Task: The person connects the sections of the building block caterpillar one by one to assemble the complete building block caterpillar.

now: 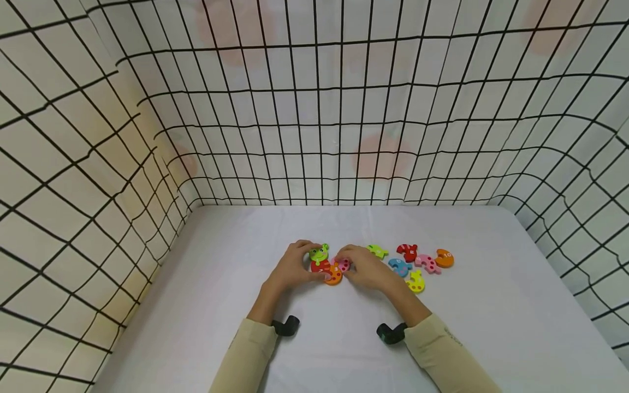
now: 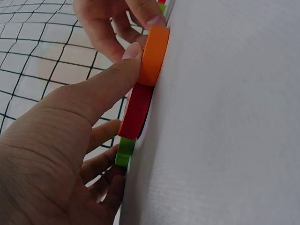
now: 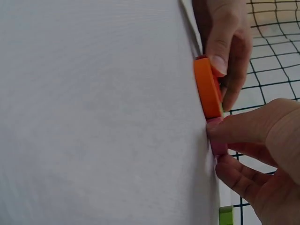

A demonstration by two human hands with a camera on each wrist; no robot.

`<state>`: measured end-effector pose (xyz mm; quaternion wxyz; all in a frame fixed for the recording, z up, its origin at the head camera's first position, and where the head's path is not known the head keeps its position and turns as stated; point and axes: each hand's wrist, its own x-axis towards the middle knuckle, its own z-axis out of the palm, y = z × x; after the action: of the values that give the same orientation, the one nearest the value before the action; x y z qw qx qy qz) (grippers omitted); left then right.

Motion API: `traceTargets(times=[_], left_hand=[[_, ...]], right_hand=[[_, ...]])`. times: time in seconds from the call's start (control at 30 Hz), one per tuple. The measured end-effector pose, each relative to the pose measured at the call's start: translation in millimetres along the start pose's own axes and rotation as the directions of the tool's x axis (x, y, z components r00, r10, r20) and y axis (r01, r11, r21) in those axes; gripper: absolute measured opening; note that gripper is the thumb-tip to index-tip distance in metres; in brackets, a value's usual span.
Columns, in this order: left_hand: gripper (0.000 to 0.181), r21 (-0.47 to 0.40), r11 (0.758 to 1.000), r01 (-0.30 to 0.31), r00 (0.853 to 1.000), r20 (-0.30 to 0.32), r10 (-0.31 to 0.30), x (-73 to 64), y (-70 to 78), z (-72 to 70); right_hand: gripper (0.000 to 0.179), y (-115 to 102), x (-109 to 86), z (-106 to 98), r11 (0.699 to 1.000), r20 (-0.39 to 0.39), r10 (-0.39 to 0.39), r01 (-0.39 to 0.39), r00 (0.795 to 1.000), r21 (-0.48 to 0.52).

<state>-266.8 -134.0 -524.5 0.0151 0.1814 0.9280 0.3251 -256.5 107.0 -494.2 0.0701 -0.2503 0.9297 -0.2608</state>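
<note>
Your beige sleeves [image 1: 248, 349] lie nearest, reaching over the white cloth-covered table [image 1: 334, 352]. You appear to be joining a row: the flat green animal-face piece [image 1: 319, 254], the thick red curved piece [image 1: 319, 266] and the rounded orange piece with red dots [image 1: 334, 275] sit together, with the small pink dotted piece [image 1: 345, 264] against the orange one. What the move seems to call for is seating that pink edge snugly while you steady the others; whether it interlocks, you cannot tell from these views. Your left hand [image 1: 293, 265] curves round the row, thumb on the orange piece, fingers spread behind the red and green. Your right hand [image 1: 366, 268] pinches the pink one, thumb and fingertips parted only by its width.
</note>
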Motion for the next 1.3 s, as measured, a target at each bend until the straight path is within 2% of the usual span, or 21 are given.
traceTargets(times=[0.1,0.23,0.4,0.6,0.73,0.87,1.03,1.13,1.3], left_hand=[[0.074,-0.005,1.0,0.002,1.0,-0.002,-0.002,0.9,1.7,0.3],[0.074,0.0,1.0,0.011,1.0,0.001,-0.011,0.6,3.6,0.5],[0.076,-0.006,1.0,0.024,1.0,0.012,-0.024,-1.8,5.2,-0.4],[0.075,-0.008,1.0,0.03,0.999,0.03,-0.03,-2.8,3.8,-2.9],[0.075,-0.001,1.0,0.024,0.998,0.055,-0.024,-2.8,1.8,-4.1],[0.075,0.005,1.0,0.001,0.998,0.069,-0.001,-2.8,0.9,-4.8],[0.076,0.023,0.999,-0.031,0.995,0.096,0.029,-2.8,2.3,-4.6],[0.082,0.021,1.0,-0.02,0.994,0.105,0.018,-3.2,4.8,-4.5],[0.092,0.032,0.999,-0.003,0.994,0.105,0.0,-3.7,7.3,-3.9]], right_hand=[[0.033,0,-1.9,0,1.0,0.001,0.005,-0.005,1.0,-0.001],[0.036,4,-4.3,0,0.998,-0.003,0.021,-0.021,1.0,0.056],[0.039,18,-8.2,-4,0.993,-0.056,0.061,-0.055,0.997,0.102],[0.038,38,-19.3,-21,0.987,-0.116,0.103,-0.087,0.988,0.132],[0.037,52,-24.5,-28,0.986,-0.115,0.133,-0.119,0.985,0.119],[0.037,62,-26.3,-32,0.991,-0.116,0.125,-0.117,0.985,0.069],[0.048,68,-30.8,-32,0.993,-0.061,0.115,-0.113,0.992,0.027],[0.05,70,-32.6,-31,0.995,-0.039,0.101,-0.1,0.994,0.03],[0.047,69,-35.3,-29,0.991,-0.068,0.121,-0.117,0.99,0.06]])
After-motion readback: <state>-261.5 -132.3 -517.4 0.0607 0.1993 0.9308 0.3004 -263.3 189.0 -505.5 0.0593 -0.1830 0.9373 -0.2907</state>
